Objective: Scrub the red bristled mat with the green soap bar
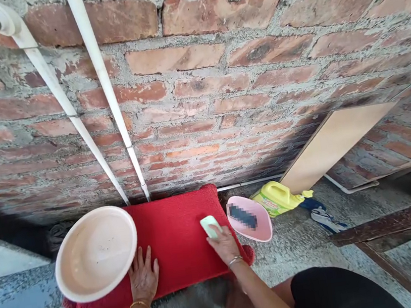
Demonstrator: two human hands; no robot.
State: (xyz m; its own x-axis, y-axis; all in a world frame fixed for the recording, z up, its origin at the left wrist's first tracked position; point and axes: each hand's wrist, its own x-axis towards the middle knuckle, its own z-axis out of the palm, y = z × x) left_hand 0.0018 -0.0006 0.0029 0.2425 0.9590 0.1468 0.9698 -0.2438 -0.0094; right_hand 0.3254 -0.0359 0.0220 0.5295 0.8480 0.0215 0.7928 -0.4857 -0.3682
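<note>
Right hand (226,245) is curled over a pale green soap bar (210,226), fingers wrapped round its near end and pressing it onto the red mat (180,244). The bar sits near the mat's right edge, its long axis running from the hand up and slightly left, toward the wall. Left hand (143,280) lies flat on the mat's lower left part, fingers spread and pointing away from the person, just beside the rim of a large peach basin (96,253). That basin overlaps the mat's left end and covers that corner. The mat itself lies lengthwise left to right on the rough concrete floor (302,242), its far edge close to the wall.

Just right of the soap hand, a pink scoop (262,227) rests at the mat's right edge. Beyond it a yellow jug (278,197) lies on its side, next to a pale board (334,143) leaning on the brick wall (217,71). Two white pipes (104,86) run down the wall to the mat's far edge.
</note>
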